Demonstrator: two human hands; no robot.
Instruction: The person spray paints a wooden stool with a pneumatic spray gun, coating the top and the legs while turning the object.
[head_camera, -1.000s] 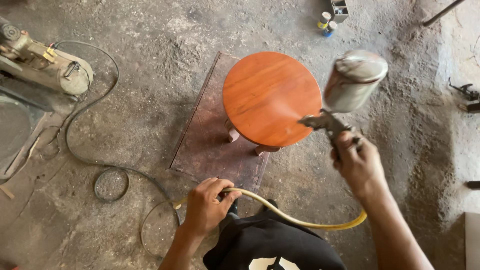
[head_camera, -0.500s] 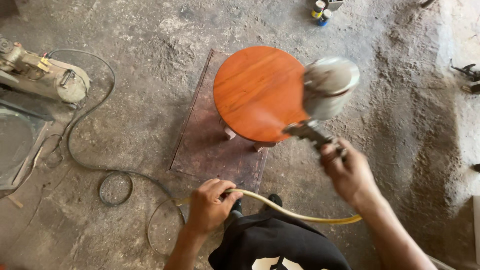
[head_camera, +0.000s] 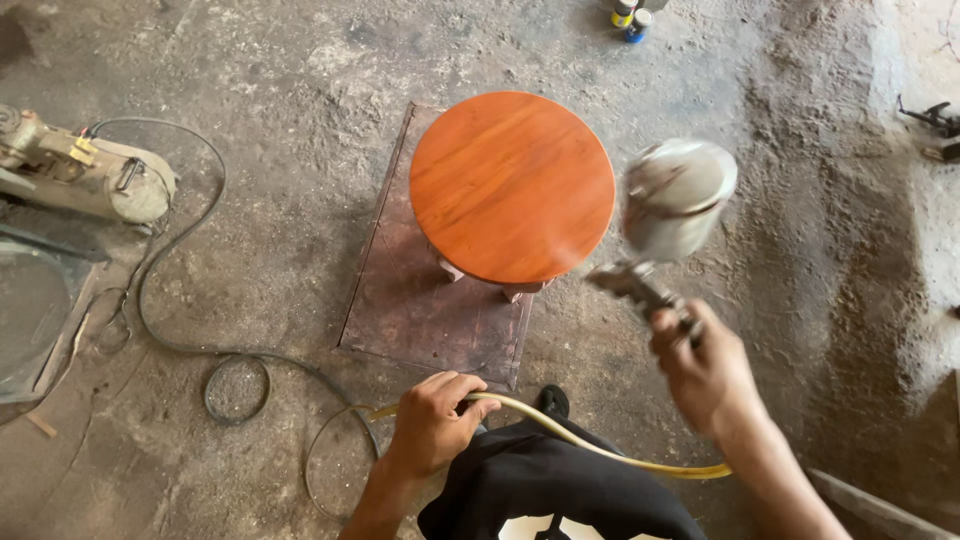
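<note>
Here the spray gun (head_camera: 665, 215), with its metal cup on top, is held in the air just beside the right edge of the round orange stool (head_camera: 512, 186), and it looks blurred. The right hand (head_camera: 705, 370) is clamped on its handle. The left hand (head_camera: 433, 420) is closed around the yellow hose (head_camera: 600, 448), which runs across to the right below the gun. The stool stands on a dark board (head_camera: 420, 305) that lies on the dusty floor (head_camera: 270, 60). Near the left edge of the floor lies a beige machine (head_camera: 90, 178) with a black cable (head_camera: 180, 300). Small cans (head_camera: 630, 18) stand at the far edge.
</note>
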